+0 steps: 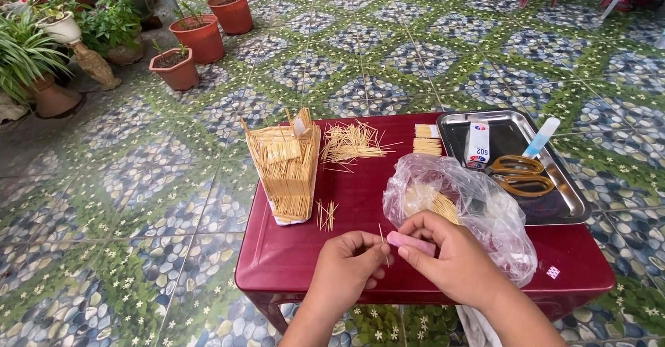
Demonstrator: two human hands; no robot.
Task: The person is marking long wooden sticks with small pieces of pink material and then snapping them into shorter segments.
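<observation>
Head view looks down on a low red table [298,250] that stands on a patterned tile floor [138,201], with clay pots [201,39] of plants at the far left. On the right part of the table lies a steel tray [571,205]; inside it are scissors [519,174] with yellow handles, a small white glue bottle [478,143] and a blue-white tube [542,136]. Just beside the tray, a clear plastic bag [478,201] holds more toothpicks. At the left part stands a small house [285,167] made of toothpicks, upright, with a sloped roof. Behind it a loose pile [352,143] of toothpicks is spread, and a neat stack [427,140] lies near the tray. A few sticks [325,214] lie next to the house.

Both hands work at the near edge of the table. The left hand [346,264] pinches one toothpick [382,239] between thumb and first finger and holds it almost upright. The right hand [450,253] grips a small pink tool [410,243], maybe a cutter or nail clipper; I cannot tell which. Its fingers are curled close around it, and its end nearly touches the toothpick.

I judge the step in hand is trimming one stick for the house. The next move calls for steady placing of the tool on the thin stick, because it can easily slip or snap at a wrong place.
</observation>
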